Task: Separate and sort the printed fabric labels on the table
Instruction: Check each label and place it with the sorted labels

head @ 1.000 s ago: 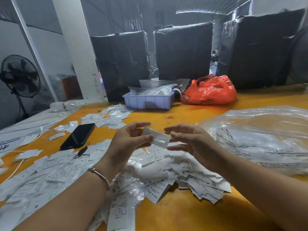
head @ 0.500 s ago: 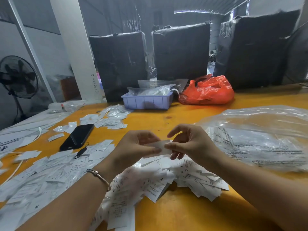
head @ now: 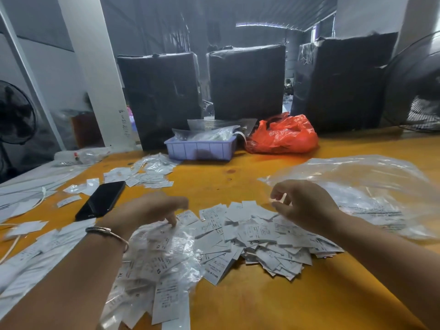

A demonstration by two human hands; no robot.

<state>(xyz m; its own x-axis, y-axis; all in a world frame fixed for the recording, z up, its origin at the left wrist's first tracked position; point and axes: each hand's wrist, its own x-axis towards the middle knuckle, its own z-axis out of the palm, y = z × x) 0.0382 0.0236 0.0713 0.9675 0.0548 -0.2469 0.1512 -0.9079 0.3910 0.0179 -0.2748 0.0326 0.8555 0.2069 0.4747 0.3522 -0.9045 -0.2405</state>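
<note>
White printed labels (head: 259, 236) — loose heap, overlapping, mid-table.

A black phone (head: 101, 200) lies left; lavender tray (head: 202, 148) beside orange bag (head: 283, 135).

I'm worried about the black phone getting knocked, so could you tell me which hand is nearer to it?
Left. The left hand reaches down onto the label pile just right of the black phone; the right hand hovers well beyond, near the clear plastic bag.

Left hand (head: 145, 210) blurred, fingertips hidden in labels (head: 262, 234); label print mostly unreadable.
</note>
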